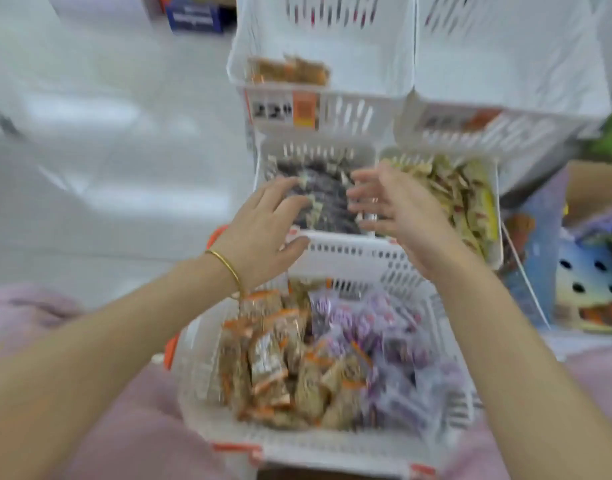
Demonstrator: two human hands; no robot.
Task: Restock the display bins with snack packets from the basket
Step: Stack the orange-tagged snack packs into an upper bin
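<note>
Head view, blurred: at twelve o'clock from the basket (332,441) of snack packets (270,358), the left hand (259,220) and right hand (401,209) hover with fingers (280,187) spread, seemingly holding nothing, over the dark-packet bin (315,150), heaped full, so added packets may spill over its front lip.

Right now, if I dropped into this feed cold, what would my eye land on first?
The left hand and right hand reach with fingers spread over the lower left bin, which is full of dark packets. Nearest the camera, the white basket is heaped with orange-trimmed packets on its left and purple packets on its right. The upper left bin holds only a few orange packets.
</note>
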